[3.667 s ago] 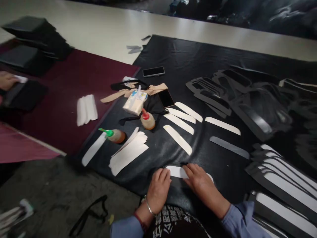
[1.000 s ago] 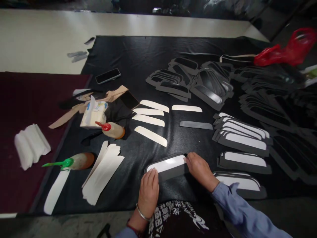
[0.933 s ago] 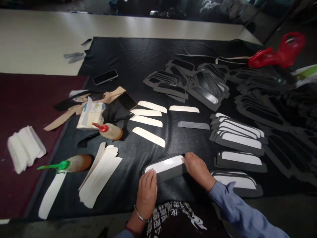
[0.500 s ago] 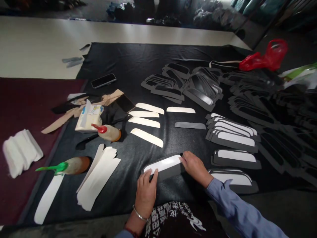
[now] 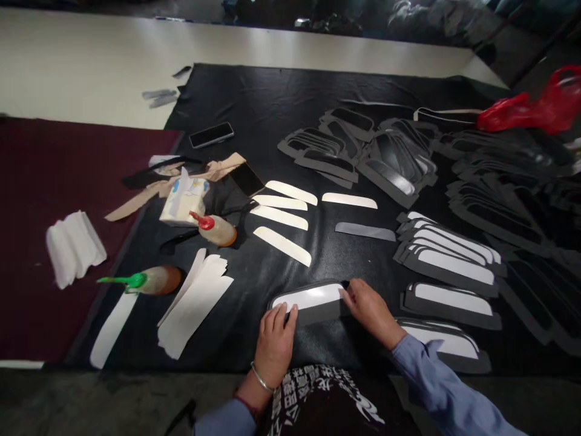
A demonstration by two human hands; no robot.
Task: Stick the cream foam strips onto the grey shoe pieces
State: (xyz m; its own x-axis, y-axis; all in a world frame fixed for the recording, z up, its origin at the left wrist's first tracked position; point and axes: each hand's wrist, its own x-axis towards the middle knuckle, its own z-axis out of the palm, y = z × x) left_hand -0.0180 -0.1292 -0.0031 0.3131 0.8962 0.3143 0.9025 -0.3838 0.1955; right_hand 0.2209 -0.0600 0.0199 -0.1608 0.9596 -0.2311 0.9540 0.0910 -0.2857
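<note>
A dark grey curved panel [image 5: 320, 313] with a glossy white strip [image 5: 313, 297] along it lies on the black sheet before me. My left hand [image 5: 275, 339] rests its fingertips on the strip's left end, thumb and fingers apart. At the other end, my right hand [image 5: 371, 310] has thumb and fingers closed on the panel's right corner. The panel lies flat; the underside of the right grip is hidden. To the right are matching stacked panels with white strips [image 5: 452, 299]. Beyond it, several cream strips [image 5: 282, 245] and a single grey strip [image 5: 365, 231] are laid out.
At left stand a green-tipped bottle [image 5: 158, 281], a red-tipped bottle [image 5: 220, 231], a tissue pack [image 5: 184, 203] and fanned white strips [image 5: 195, 309]. Two phones, one being a phone [image 5: 211, 135] farther back, lie there. Dark panel piles [image 5: 390, 163] and a red bag [image 5: 531, 112] are at right.
The view has shifted, so the table's things appear farther right. Both hands stay at the two ends of the panel, with little visible change in their grip.
</note>
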